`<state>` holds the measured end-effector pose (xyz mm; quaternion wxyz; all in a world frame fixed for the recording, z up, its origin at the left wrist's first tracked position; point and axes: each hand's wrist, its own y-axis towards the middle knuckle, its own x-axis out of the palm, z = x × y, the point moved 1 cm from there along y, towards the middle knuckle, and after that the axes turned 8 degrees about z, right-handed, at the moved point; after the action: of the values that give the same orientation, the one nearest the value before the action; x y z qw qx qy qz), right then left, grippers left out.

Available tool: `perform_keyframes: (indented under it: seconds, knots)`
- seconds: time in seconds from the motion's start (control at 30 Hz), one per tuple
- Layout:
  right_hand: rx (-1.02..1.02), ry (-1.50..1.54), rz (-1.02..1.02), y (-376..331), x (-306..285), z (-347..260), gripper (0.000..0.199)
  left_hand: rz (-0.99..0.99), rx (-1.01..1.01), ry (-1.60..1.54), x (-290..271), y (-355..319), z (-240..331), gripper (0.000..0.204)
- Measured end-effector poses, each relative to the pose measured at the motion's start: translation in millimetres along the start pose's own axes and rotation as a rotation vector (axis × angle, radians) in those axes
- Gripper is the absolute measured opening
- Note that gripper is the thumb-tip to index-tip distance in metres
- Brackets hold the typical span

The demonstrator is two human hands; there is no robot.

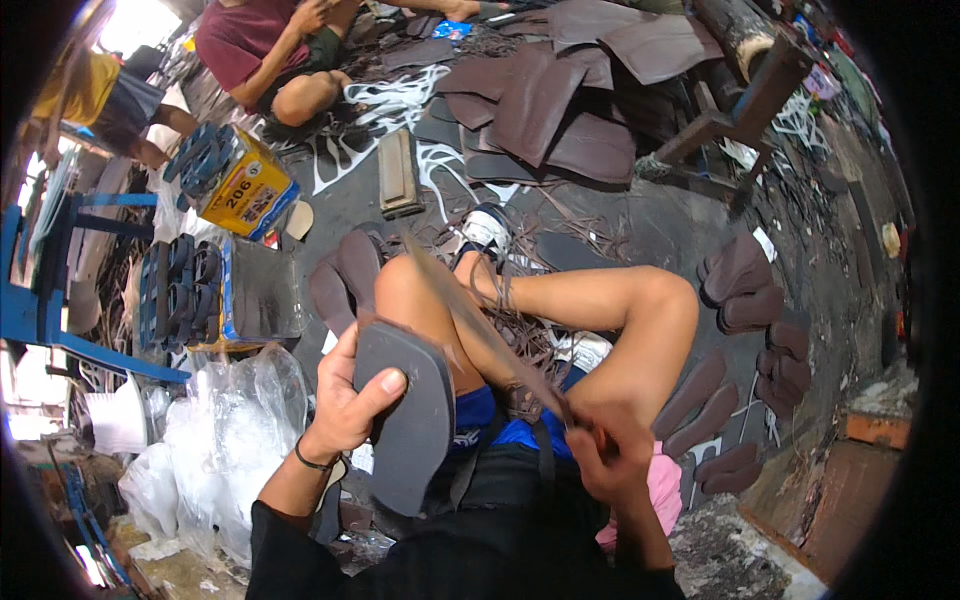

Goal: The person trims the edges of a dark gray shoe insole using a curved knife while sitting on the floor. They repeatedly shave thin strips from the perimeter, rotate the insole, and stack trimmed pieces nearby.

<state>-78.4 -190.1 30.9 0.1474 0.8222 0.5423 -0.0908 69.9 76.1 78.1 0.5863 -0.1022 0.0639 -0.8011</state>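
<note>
One sole (410, 435), smooth, dark grey and rounded at its ends, is located above the lap at the left. The left grip (345, 400) pinches its left edge, thumb on the face. The right grip (608, 450) is closed around one long, thin, blurred flat piece (505, 362). Beyond: two cartons (245, 200), crinkled clear plastic (225, 440), stacked brown leathery sheets (540, 105).

Floor (665, 225): it is dark grey, dirty and stained in several places.
Blue frame (35, 325): it stands at the left edge, with several bars.
Wooden stand (775, 90): dark and thick, at the upper right.
Light (130, 25): very bright white, at the upper left.
</note>
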Motion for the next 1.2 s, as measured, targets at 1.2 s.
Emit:
perform_keyframes:
  seconds: [1.2]
  knots:
    - [0.434,0.245,0.181,-12.3,-25.0,-7.9,0.029,0.557,0.006,-0.556,7.6,23.0,-46.9,0.027]
